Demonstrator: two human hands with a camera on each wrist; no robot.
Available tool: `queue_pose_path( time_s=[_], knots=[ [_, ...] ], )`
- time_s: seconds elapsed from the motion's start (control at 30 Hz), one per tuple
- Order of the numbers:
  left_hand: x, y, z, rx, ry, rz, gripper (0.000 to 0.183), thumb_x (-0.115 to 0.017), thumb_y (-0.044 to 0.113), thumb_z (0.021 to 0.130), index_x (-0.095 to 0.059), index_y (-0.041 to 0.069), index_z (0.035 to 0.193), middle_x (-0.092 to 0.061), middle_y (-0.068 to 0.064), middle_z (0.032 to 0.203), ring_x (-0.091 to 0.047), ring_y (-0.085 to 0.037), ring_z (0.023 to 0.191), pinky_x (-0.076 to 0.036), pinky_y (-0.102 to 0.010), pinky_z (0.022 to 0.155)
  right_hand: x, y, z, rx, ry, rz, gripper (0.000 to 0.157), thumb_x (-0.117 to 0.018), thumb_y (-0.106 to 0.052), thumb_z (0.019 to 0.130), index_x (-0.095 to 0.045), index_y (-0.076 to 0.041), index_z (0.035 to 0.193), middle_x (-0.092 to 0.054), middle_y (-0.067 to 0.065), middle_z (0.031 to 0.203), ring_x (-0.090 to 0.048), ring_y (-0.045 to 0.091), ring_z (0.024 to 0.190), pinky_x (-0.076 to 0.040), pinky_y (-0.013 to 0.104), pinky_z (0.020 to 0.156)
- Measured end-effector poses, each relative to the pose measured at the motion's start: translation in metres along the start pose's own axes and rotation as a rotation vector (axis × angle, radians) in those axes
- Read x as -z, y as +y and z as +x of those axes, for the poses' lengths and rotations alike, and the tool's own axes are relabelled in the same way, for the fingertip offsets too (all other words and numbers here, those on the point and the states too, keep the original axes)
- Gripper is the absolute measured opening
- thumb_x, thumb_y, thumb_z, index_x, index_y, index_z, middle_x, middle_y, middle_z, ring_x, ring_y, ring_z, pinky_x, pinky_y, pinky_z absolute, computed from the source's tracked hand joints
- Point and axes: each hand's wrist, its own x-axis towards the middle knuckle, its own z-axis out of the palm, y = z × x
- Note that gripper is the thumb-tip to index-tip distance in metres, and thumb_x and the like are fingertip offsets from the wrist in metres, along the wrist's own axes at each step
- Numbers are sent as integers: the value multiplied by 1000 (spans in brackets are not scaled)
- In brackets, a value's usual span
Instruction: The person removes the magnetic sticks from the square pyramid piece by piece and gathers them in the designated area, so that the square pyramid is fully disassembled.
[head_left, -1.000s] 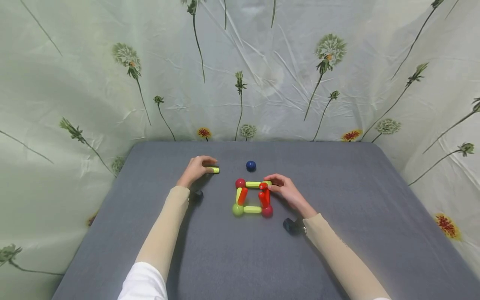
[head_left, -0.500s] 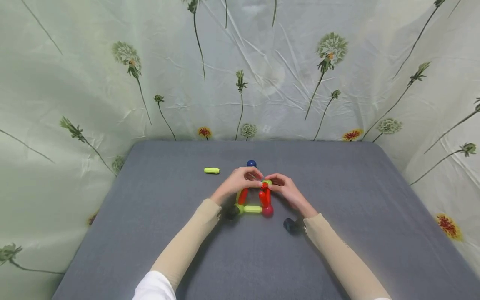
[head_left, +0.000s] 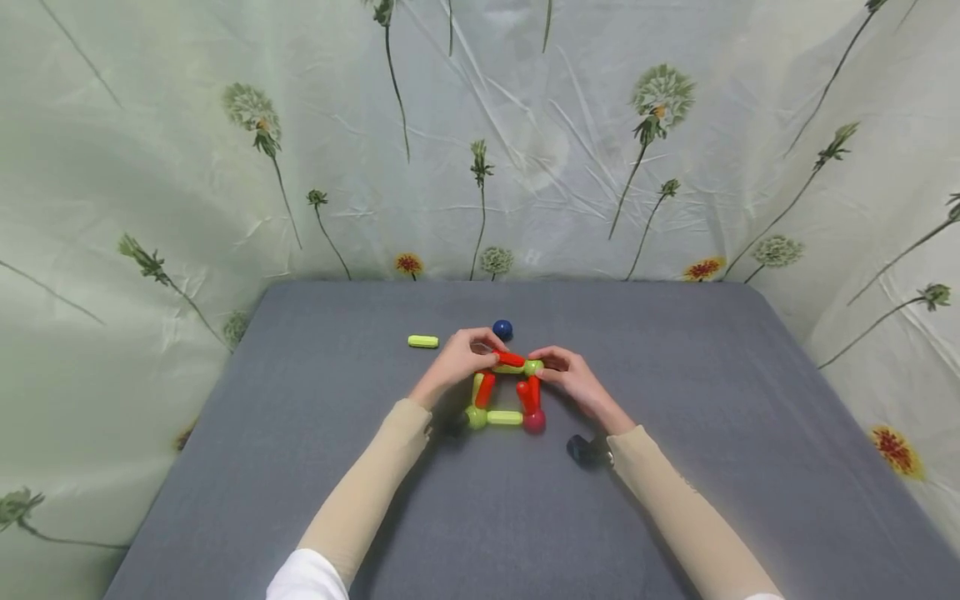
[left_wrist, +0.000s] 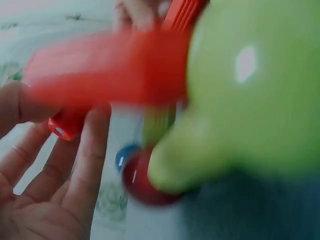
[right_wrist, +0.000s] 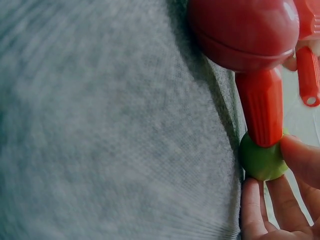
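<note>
A square of magnetic rods and balls lies on the table, with a green ball [head_left: 476,417] and a red ball [head_left: 534,421] at its near corners and a yellow-green rod [head_left: 505,417] between them. Red rods [head_left: 486,390] rise from near corners. My left hand [head_left: 465,354] pinches a loose-ended red rod [left_wrist: 67,125] above the far side; in the head view it slants toward the far-right corner. At that corner my right hand [head_left: 573,379] holds a green ball [right_wrist: 262,157] between thumb and fingers. The far-left red ball [left_wrist: 147,177] is hidden by my left hand in the head view.
A dark blue ball [head_left: 502,330] sits just behind the square. One spare yellow-green rod [head_left: 423,342] lies to the left, on the grey tabletop [head_left: 480,517]. A flowered curtain [head_left: 555,167] hangs behind the table.
My left hand has left the spare yellow-green rod, reached the far-right corner, then drawn slightly left with the red rod, which was upright there. My right hand stays at the green ball.
</note>
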Motion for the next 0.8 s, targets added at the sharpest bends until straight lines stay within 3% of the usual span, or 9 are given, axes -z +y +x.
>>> queue_pose_path(
  time_s=[0.13, 0.3, 0.43, 0.63, 0.8],
  knots=[
    [24, -8, -12, 24, 71, -56, 14, -60, -4, 85, -64, -1, 98, -63, -14, 99, -64, -29, 80, -52, -36, 74, -1, -2, -1, 1, 11, -11, 28, -59, 0, 92, -59, 6, 119, -59, 20, 118, -56, 30, 107, -45, 36, 93],
    [60, -27, -30, 54, 220, 50, 14, -66, -4, 83, -65, -3, 97, -64, -14, 97, -62, -21, 80, -49, -29, 71, -1, -1, -2, -2, 19, -14, 28, -59, 1, 92, -59, 6, 119, -59, 20, 119, -56, 29, 106, -45, 34, 92],
    [79, -39, -39, 104, 319, 108, 14, -70, -4, 82, -66, -3, 95, -67, -15, 95, -61, -18, 79, -47, -28, 68, 0, -1, -2, -9, 16, -17, 28, -58, 0, 92, -59, 6, 120, -59, 21, 120, -55, 30, 108, -44, 37, 95],
    [89, -49, -41, 166, 381, 224, 13, -72, -3, 80, -67, -1, 91, -67, -15, 94, -63, -24, 83, -48, -27, 65, 1, -1, -1, -20, 0, -20, 29, -56, 3, 93, -56, 9, 121, -56, 25, 122, -53, 35, 110, -42, 44, 98],
    [89, -52, -37, 174, 415, 298, 13, -73, -4, 79, -67, -1, 89, -68, -14, 90, -62, -25, 80, -46, -28, 63, 0, -2, -1, -26, -4, -13, 29, -56, 4, 93, -56, 10, 121, -56, 26, 122, -53, 35, 109, -43, 41, 96]
  ],
)
